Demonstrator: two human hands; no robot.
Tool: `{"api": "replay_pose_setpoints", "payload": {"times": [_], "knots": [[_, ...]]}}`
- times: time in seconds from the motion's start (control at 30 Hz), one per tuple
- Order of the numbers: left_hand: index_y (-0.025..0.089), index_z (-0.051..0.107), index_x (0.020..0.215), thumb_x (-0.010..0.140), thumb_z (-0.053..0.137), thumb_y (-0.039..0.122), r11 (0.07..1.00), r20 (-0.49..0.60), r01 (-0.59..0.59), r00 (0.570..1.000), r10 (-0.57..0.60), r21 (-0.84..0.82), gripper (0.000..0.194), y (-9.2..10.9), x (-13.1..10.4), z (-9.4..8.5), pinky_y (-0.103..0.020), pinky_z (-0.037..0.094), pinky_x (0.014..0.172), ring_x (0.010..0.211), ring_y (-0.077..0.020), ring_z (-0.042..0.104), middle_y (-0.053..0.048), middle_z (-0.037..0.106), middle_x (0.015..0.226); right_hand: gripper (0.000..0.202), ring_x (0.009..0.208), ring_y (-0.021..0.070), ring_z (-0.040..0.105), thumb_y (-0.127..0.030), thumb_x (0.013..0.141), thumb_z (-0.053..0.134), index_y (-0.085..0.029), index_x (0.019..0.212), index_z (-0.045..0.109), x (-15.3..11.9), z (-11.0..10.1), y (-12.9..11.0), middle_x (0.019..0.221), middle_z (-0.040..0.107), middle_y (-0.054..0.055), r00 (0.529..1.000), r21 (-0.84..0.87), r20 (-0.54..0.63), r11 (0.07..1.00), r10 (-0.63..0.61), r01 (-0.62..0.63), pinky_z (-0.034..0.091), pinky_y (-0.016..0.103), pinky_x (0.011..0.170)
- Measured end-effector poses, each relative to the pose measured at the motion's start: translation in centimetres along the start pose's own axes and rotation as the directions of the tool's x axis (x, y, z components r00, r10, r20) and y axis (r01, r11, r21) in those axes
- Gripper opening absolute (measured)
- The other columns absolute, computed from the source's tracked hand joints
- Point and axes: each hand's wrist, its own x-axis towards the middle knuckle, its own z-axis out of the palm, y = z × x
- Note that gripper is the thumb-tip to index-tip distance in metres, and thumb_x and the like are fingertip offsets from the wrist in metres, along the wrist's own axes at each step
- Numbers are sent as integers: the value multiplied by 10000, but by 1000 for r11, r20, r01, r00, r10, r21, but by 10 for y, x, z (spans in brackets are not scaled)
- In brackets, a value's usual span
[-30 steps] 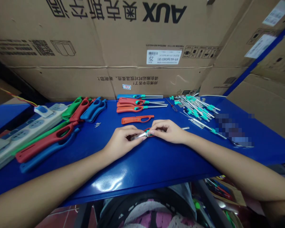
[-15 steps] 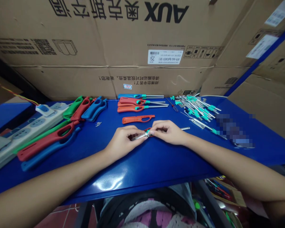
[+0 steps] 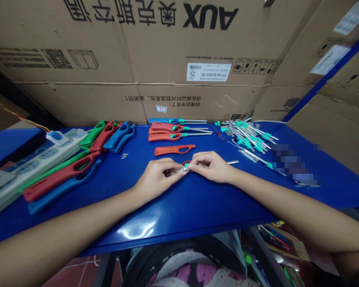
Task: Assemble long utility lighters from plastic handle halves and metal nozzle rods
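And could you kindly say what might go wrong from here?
The clear plastic part might slip, since the left hand seems only to pinch it. Tiny metal pieces lie loose on the blue tabletop and could scatter if brushed. The orange lighter handle shell sits just beyond the right hand, so it might get nudged.

On the blue table (image 3: 197,211), the person's left hand (image 3: 155,176) pinches a clear tube (image 3: 176,172), and the right hand (image 3: 212,167) holds a teal fitting (image 3: 186,166) at its end. Just beyond lies an orange shell half (image 3: 173,150); farther, long-necked lighters (image 3: 165,137). Far right, metal lighter rods (image 3: 248,135) lie piled; left, lighter shells (image 3: 58,181) beside a power strip (image 3: 28,166).
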Motion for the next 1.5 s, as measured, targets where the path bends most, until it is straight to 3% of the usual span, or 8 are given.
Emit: {"api": "replay_pose_setpoints", "payload": {"times": [0.37,0.5,0.63,0.97,1.13,1.33,1.5], "knots": [[164,788,914,864,722,338,1000,-19,19,1000,-20,-14,193,2,0,0,-226,444,551,586,-111,571,-36,735,770,345,659,116,535,-485,869,663,-150,793,693,3,-2,2,768,638,30,999,84,20,995,46,-48,419,246,591],[160,793,922,854,738,323,999,-39,18,999,-19,-29,185,2,0,-1,-226,440,549,577,-107,563,-39,736,774,286,565,70,447,-420,846,704,-146,911,652,4,-5,1,721,580,-18,996,176,23,980,88,-91,350,214,525],[156,793,921,851,741,309,999,-35,29,999,-31,-43,177,2,0,-1,-222,446,550,575,-105,565,-41,740,779,272,518,41,359,-350,832,723,-164,991,606,3,-7,0,737,515,-55,998,188,62,981,29,-40,290,199,478],[156,798,935,853,741,268,999,-14,-25,1000,25,-20,150,1,-1,-1,-206,446,559,580,-95,572,-25,726,760,164,544,35,383,-256,827,697,-172,950,628,3,-6,-3,901,558,-4,995,103,84,994,-48,39,316,201,488],[149,798,942,853,743,271,999,-14,-15,1000,14,-31,160,0,0,-1,-208,449,566,587,-96,576,-34,736,778,163,550,43,395,-278,835,697,-170,936,628,2,-6,-2,874,566,-4,996,86,73,995,-49,43,328,206,490],[155,796,933,856,745,303,998,-38,23,999,-25,-54,175,1,0,-1,-225,454,563,589,-106,577,-47,746,803,253,548,71,394,-397,853,700,-174,927,604,2,-10,3,686,499,-51,998,145,32,988,53,-57,321,216,503],[158,794,937,854,746,292,999,-23,11,1000,-12,-38,165,0,0,-1,-231,458,577,598,-108,585,-46,746,806,268,622,93,468,-425,880,675,-160,841,668,2,-8,5,810,598,20,1000,100,16,995,3,-5,369,242,553]]}}
